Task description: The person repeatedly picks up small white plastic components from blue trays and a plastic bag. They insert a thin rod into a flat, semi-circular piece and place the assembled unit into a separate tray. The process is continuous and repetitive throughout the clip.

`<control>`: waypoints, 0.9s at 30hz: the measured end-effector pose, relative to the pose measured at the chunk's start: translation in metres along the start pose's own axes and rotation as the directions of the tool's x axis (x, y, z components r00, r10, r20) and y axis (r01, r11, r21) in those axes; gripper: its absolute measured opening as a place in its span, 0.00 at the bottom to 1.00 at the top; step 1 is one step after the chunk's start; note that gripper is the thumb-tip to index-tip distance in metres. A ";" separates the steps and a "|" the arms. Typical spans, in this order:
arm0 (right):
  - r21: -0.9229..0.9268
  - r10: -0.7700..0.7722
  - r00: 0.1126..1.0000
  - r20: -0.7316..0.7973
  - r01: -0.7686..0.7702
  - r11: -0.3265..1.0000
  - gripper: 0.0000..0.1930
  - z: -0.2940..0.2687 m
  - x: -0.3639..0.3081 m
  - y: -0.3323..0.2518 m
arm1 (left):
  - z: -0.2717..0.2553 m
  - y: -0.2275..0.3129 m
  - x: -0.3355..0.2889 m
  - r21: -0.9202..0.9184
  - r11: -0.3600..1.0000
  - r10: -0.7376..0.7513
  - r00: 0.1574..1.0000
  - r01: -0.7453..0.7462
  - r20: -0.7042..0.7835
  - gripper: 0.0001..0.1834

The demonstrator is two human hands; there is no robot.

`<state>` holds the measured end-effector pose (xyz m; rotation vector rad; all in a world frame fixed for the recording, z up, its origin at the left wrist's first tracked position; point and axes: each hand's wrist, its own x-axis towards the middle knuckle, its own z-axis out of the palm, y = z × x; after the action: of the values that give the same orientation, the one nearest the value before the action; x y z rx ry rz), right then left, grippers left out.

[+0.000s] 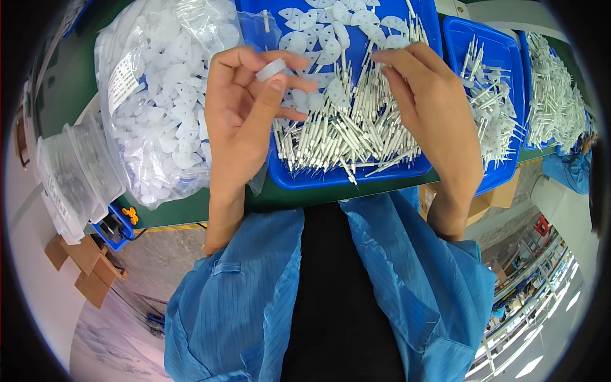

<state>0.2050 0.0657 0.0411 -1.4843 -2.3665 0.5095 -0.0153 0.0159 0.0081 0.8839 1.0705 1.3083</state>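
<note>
My left hand (237, 127) pinches a small white translucent plastic piece (272, 69) between thumb and forefinger, its other fingers loosely apart. Below and beyond it lies a large blue tray (318, 182). Thin white sticks with fine metal-looking ends (356, 130) fill its near and middle part, and flat white fan-shaped pieces with small holes (331, 41) lie toward its far side. Over the sticks hangs my right hand (439, 111), thumb and forefinger brought close together; whether something is between them I cannot make out.
A clear bag full of white plastic pieces (168, 114) sits left of the tray. Stacked clear plastic boxes (79, 169) stand at the table's left end. On the right are a second blue tray (519, 95) and a further heap of white parts (554, 86). Cardboard (95, 274) lies below left.
</note>
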 end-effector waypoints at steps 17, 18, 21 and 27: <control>-0.158 -0.420 0.904 -0.082 0.405 0.901 0.12 0.008 0.006 0.015 | -0.009 -0.017 0.003 -0.042 0.972 0.231 0.973 -0.231 -0.021 0.19; -0.053 -0.356 0.925 -0.134 0.352 0.935 0.11 0.008 0.004 0.011 | -0.011 -0.019 0.004 -0.031 0.959 0.283 0.959 -0.283 -0.010 0.18; 0.393 -0.058 0.988 -0.144 0.111 0.913 0.09 0.008 -0.013 -0.016 | 0.000 -0.009 0.005 -0.040 0.977 0.208 0.977 -0.210 -0.046 0.14; 0.566 -0.014 1.000 0.027 -0.004 0.824 0.07 0.021 -0.015 -0.065 | 0.003 -0.015 0.001 -0.162 0.958 0.235 0.971 -0.238 -0.035 0.13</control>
<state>0.1504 0.0226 0.0507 -1.1885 -1.9735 1.1259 -0.0083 0.0157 -0.0056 0.8979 0.8720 1.5809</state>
